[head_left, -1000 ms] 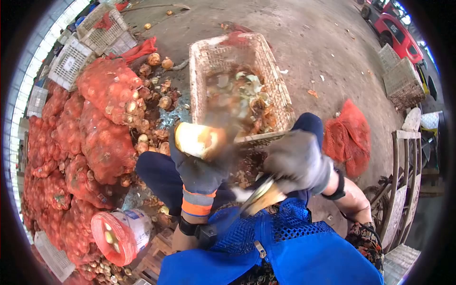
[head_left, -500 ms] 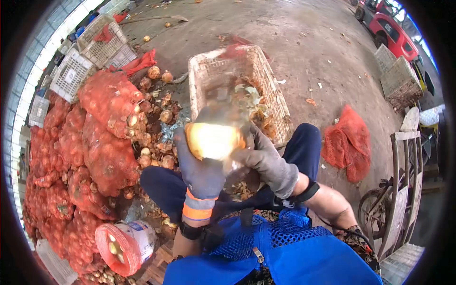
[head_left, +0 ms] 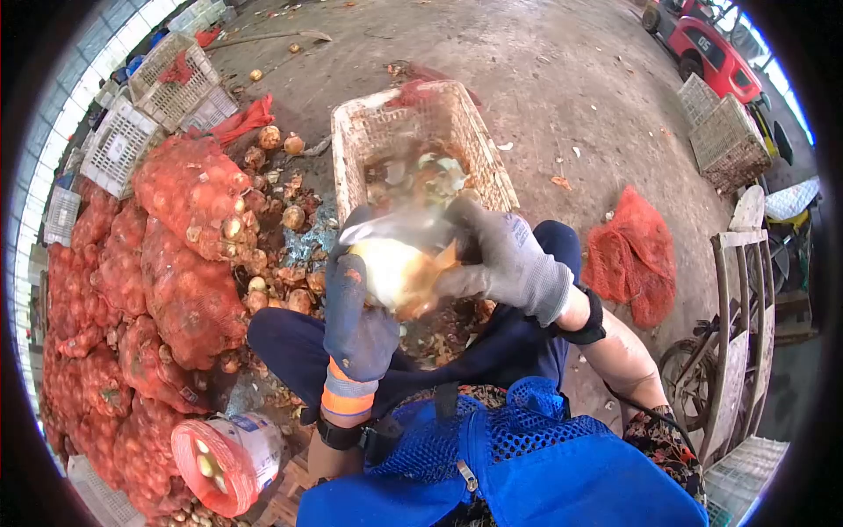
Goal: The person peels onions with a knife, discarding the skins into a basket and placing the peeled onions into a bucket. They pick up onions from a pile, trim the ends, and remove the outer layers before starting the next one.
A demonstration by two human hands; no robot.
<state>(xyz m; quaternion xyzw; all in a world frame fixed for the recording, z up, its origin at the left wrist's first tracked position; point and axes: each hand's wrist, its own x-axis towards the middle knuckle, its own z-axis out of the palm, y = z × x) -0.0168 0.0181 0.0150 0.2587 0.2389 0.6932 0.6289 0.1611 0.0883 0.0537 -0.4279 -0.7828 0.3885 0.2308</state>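
A pale onion [head_left: 386,270], overexposed on its left side and brownish on its right, is held over my lap between both gloved hands. My left hand [head_left: 358,307], in a blue-grey glove with an orange cuff, wraps its left side. In a grey glove, my right hand [head_left: 505,263] pinches at the onion's right side, where a bit of orange-brown skin shows. Just beyond the hands stands a dirty white plastic crate [head_left: 492,162] with onion skins inside, partly blurred. A small tool between the hands cannot be made out.
Red mesh sacks of onions [head_left: 189,290] are piled at the left, with loose onions [head_left: 293,217] beside them. A bucket [head_left: 255,448] holds peeled onions at lower left. An empty-looking red net [head_left: 632,259] lies right. A wooden-framed cart [head_left: 742,334] stands at far right.
The onion and both hands have shifted slightly left, and more brownish surface shows on the onion's right. My right hand has turned and risen a little. The whole view has shifted slightly.
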